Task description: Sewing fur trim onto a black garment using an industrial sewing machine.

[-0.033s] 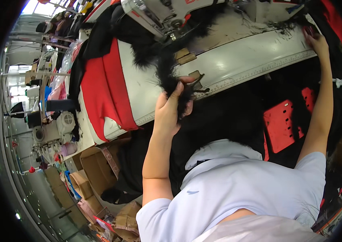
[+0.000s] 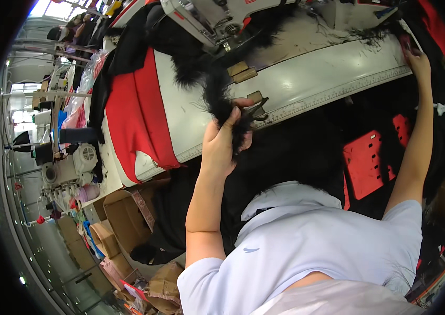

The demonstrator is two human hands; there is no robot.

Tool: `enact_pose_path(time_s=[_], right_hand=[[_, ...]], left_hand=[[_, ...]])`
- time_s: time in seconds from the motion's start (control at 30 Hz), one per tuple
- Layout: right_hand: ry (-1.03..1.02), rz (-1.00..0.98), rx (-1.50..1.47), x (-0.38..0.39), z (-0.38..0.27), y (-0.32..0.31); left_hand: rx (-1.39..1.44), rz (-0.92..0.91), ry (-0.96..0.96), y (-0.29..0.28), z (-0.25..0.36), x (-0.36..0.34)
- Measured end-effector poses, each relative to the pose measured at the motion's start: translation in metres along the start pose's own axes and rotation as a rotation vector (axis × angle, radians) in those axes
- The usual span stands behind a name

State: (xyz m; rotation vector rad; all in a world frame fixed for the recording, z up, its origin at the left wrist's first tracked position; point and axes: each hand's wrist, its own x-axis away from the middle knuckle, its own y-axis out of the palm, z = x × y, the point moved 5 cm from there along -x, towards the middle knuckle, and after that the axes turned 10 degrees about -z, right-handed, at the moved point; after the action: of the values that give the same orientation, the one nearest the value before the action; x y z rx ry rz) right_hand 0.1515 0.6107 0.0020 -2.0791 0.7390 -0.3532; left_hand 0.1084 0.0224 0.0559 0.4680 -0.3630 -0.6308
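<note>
My left hand (image 2: 225,139) is closed around a strip of black fur (image 2: 217,92), just over the front edge of the white sewing table (image 2: 306,79). The fur runs from my fingers up towards the sewing machine (image 2: 193,21). A small brownish metal piece with thin dark prongs (image 2: 258,109) sticks out beside my left fingertips; its kind is unclear, and I cannot tell if my fingers hold it. At the far right end of the table, my right hand (image 2: 418,62) has bent fingers at a small dark red thing (image 2: 405,43), too blurred to name.
Red cloth (image 2: 138,110) drapes over the table's left part. Small brown blocks (image 2: 241,72) lie by the machine, and a ruler strip (image 2: 332,98) follows the front edge. Black fabric (image 2: 290,142) fills my lap. A red slotted panel (image 2: 363,163) and cardboard boxes (image 2: 128,215) are lower.
The thin dark prongs beside my left fingers have shifted slightly and look different in outline. My right hand has moved slightly down. My left hand keeps its hold on the fur.
</note>
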Motion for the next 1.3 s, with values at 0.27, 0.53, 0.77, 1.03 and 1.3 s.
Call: enact_pose_path(time_s=[0.27, 0.53, 0.77, 1.03, 1.3], right_hand=[[-0.045, -0.282, -1.000, 0.221, -0.178, 0.111], [-0.069, -0.735, -1.318, 0.276, -0.278, 0.171], [-0.204, -0.555, -1.214, 0.275, -0.275, 0.169], [-0.327, -1.116, -0.973, 0.321, -0.242, 0.168], [-0.182, -1.250, -0.884, 0.335, -0.227, 0.186]], left_hand=[[-0.153, 0.136, -0.058, -0.002, -0.034, -0.016], [-0.419, 0.105, -0.042, 0.001, -0.046, -0.010], [-0.240, 0.092, -0.227, -0.019, -0.041, 0.016], [-0.084, 0.122, -0.030, -0.037, -0.028, 0.014], [-0.193, 0.115, 0.006, -0.031, -0.031, 0.014]])
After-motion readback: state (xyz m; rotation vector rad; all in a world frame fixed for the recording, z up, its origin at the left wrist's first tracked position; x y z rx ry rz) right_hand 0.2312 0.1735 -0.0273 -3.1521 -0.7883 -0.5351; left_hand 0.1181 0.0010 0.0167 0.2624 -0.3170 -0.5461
